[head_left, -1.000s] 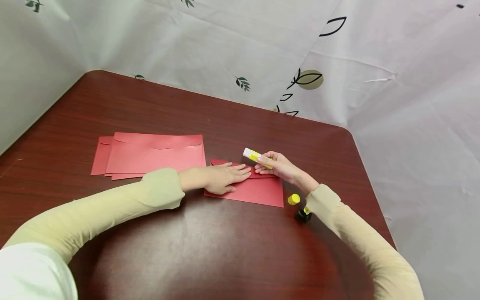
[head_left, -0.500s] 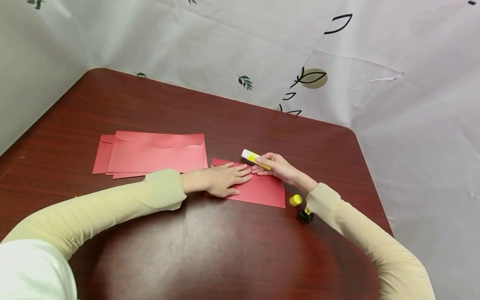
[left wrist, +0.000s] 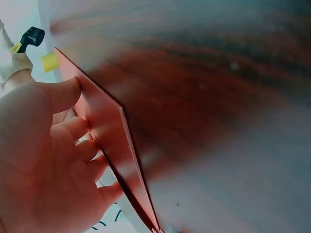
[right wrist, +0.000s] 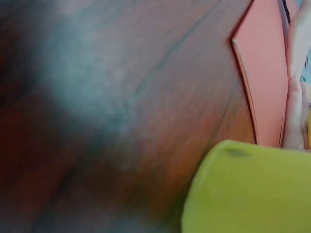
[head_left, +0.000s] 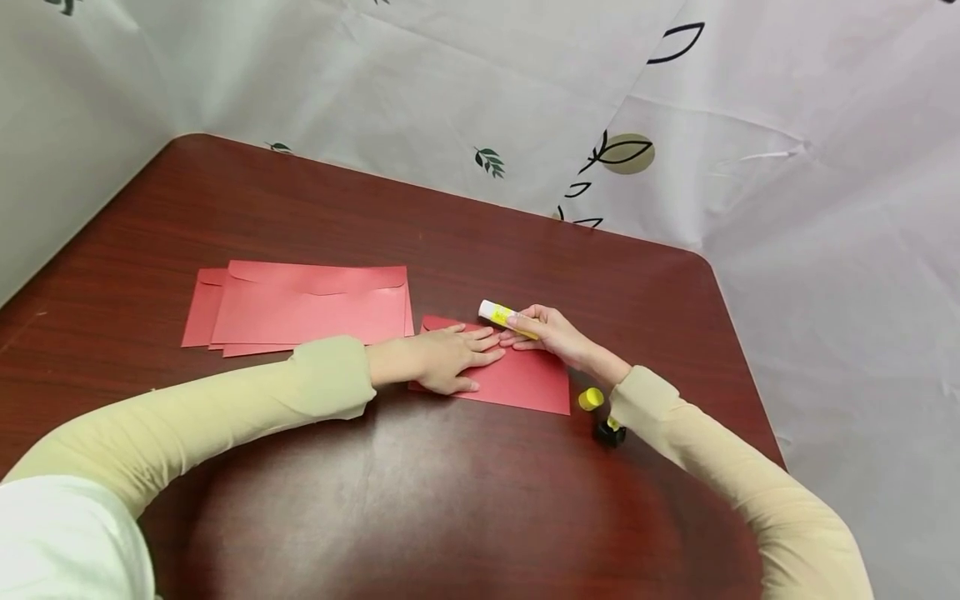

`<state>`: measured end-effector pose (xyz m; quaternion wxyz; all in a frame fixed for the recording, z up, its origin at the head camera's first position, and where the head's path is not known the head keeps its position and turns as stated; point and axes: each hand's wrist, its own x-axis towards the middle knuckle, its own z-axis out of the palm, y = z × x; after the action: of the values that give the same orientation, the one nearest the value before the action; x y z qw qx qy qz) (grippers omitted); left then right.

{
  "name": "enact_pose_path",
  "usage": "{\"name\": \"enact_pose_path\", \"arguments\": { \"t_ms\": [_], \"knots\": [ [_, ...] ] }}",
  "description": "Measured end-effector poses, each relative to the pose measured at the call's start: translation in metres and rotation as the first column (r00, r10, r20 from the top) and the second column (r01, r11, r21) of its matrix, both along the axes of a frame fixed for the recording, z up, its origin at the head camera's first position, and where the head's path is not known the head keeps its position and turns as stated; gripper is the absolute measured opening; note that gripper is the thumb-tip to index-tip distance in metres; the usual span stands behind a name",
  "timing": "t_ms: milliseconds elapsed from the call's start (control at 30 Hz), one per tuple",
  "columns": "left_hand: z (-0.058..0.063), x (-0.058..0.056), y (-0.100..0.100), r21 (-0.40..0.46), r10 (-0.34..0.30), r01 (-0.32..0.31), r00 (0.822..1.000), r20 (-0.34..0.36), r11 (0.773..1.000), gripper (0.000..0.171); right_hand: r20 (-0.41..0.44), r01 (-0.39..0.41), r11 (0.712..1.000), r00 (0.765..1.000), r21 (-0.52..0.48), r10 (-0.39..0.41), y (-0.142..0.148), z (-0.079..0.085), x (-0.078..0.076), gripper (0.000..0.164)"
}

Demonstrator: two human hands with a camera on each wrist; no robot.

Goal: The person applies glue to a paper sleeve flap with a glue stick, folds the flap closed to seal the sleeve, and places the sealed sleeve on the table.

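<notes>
A red envelope (head_left: 517,385) lies on the table with its flap folded over along the far edge. My left hand (head_left: 453,360) rests palm down on its left part, fingers extended. In the left wrist view, that hand's fingertips touch the envelope (left wrist: 104,124). My right hand (head_left: 557,335) holds a glue stick (head_left: 498,314) with a white end and yellow label, slanted above the far edge. Fingertips of the same hand touch the flap near the left fingers. A yellow cap (head_left: 591,399) stands by the envelope's right corner and looms large in the right wrist view.
Several more red envelopes (head_left: 315,308) lie overlapped at the left, beyond my left forearm. A small black device (head_left: 611,432) sits beside my right cuff. White patterned curtains (head_left: 420,92) hang past the far edge of the brown table (head_left: 420,483).
My right fingers have slid slightly left onto the flap, and the flap's shadowed edge seen earlier no longer shows. The glue stick has shifted a little left with them. My left hand stays in place.
</notes>
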<state>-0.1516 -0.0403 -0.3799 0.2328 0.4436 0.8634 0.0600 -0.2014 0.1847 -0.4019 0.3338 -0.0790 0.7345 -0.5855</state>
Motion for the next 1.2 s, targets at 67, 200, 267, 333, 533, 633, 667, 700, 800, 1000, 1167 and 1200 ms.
{"name": "enact_pose_path", "arguments": {
  "t_ms": [67,200,267,333,533,633,667,700,800,1000,1167,1200],
  "knots": [
    [0.002,-0.001,0.002,-0.012,0.005,-0.005,1.0,0.013,1.0,0.066,-0.018,-0.002,1.0,1.0,0.014,0.002,-0.001,0.0,0.001,0.023],
    [0.004,-0.001,0.005,-0.036,0.013,-0.012,0.999,0.03,0.999,0.067,-0.036,0.01,0.999,0.999,0.035,-0.009,-0.002,-0.001,0.002,0.023],
    [0.005,-0.001,0.005,-0.053,0.011,-0.009,1.0,0.03,0.999,0.068,-0.037,0.022,0.999,0.999,0.039,-0.021,-0.003,0.0,0.003,0.023],
    [0.006,-0.001,0.005,-0.07,-0.004,0.006,1.0,0.021,0.998,0.068,-0.041,0.031,0.998,0.999,0.05,-0.029,-0.003,0.0,0.003,0.022],
    [0.006,0.005,0.006,-0.104,-0.015,0.014,1.0,-0.011,0.995,0.069,-0.052,0.028,0.997,0.998,0.076,-0.024,-0.001,0.001,0.003,0.025],
    [0.005,0.01,0.007,-0.107,0.038,-0.04,0.999,-0.02,0.993,0.069,-0.05,0.013,0.997,0.999,0.073,-0.009,0.0,0.001,0.003,0.028],
    [0.005,0.012,0.007,-0.108,0.056,-0.058,0.998,-0.025,0.992,0.068,-0.049,0.009,0.997,0.999,0.071,-0.005,0.0,0.001,0.003,0.028],
    [0.004,0.014,0.007,-0.109,0.075,-0.078,0.997,-0.03,0.991,0.068,-0.047,0.005,0.998,0.999,0.069,-0.002,0.0,0.001,0.003,0.028],
    [0.005,0.018,0.007,-0.116,0.109,-0.115,0.992,-0.057,0.987,0.067,-0.045,-0.007,0.998,0.999,0.062,0.01,0.003,0.002,0.003,0.027],
    [0.008,0.023,0.002,-0.113,0.176,-0.188,0.979,-0.105,0.976,0.074,-0.049,0.018,0.997,0.999,0.075,-0.014,0.012,0.003,0.004,0.019],
    [0.01,0.029,-0.003,-0.184,0.237,-0.264,0.959,-0.152,0.947,0.08,-0.041,0.008,0.999,0.999,0.045,-0.006,0.013,0.001,0.005,0.018],
    [0.01,0.03,-0.003,-0.196,0.243,-0.273,0.956,-0.162,0.942,0.081,-0.036,0.011,0.999,0.999,0.041,-0.01,0.015,0.001,0.004,0.017]
  ]
}}
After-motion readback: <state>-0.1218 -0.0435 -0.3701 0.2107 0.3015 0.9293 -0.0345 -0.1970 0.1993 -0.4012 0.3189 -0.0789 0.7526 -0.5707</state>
